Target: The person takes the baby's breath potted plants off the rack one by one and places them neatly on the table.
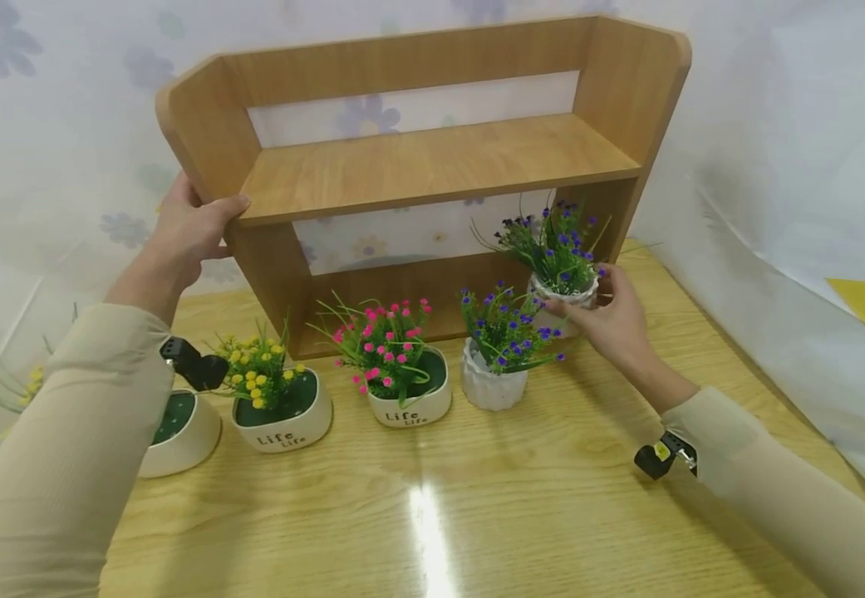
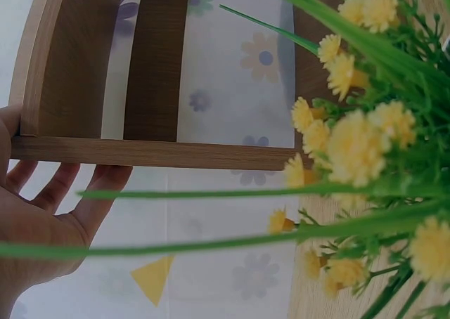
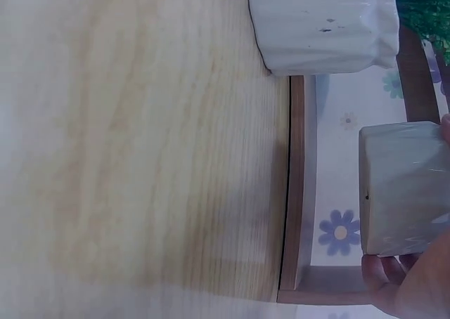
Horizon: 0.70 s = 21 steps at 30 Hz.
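My left hand [image 1: 185, 232] grips the left side panel of a two-tier wooden shelf [image 1: 432, 166], thumb at the upper board's front corner. In the left wrist view its fingers [image 2: 105, 185] wrap behind the panel's edge. At the right end of the shelf, my right hand [image 1: 615, 324] holds a white ribbed pot with purple flowers [image 1: 562, 292] by its sides. The right wrist view shows this held pot [image 3: 401, 189] raised off the table, in front of the lower opening. A second white pot with purple flowers [image 1: 493, 384] stands on the table, left of the held one.
Along the shelf's front stand a pink-flowered pot [image 1: 410, 407], a yellow-flowered pot [image 1: 286, 428] and another white pot [image 1: 189, 448] partly behind the left sleeve. The wooden table [image 1: 372, 523] meets a flower-patterned wall covering [image 1: 66, 124] behind and at the sides.
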Available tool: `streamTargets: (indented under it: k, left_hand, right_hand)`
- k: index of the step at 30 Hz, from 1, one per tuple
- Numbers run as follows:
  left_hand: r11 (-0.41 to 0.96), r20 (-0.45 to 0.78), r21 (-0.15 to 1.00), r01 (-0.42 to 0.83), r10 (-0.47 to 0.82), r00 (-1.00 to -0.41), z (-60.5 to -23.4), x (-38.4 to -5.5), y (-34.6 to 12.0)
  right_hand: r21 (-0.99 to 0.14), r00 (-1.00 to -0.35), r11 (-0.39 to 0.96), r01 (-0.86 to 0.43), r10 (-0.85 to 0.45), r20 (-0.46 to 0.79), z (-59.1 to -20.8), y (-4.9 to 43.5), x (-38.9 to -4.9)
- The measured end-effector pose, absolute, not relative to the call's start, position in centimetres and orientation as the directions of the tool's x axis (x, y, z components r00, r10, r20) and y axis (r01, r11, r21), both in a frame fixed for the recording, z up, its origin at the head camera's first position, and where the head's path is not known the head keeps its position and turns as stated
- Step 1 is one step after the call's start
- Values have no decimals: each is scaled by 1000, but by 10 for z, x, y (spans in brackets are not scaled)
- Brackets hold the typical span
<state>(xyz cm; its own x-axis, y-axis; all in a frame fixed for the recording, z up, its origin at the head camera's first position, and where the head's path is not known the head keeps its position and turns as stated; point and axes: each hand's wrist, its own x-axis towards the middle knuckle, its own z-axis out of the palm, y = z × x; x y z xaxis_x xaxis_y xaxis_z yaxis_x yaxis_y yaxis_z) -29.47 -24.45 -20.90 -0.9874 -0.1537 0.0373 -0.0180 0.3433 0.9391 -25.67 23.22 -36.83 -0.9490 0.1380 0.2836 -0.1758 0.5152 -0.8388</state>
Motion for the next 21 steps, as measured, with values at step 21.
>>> streamTargets:
  k: [21]
  left_hand:
    - [359,53,933,-3,-145,-988,-210,-294,-247]
  right_hand:
    - [-827,-957,539,-162,120,265,-371,250,-226]
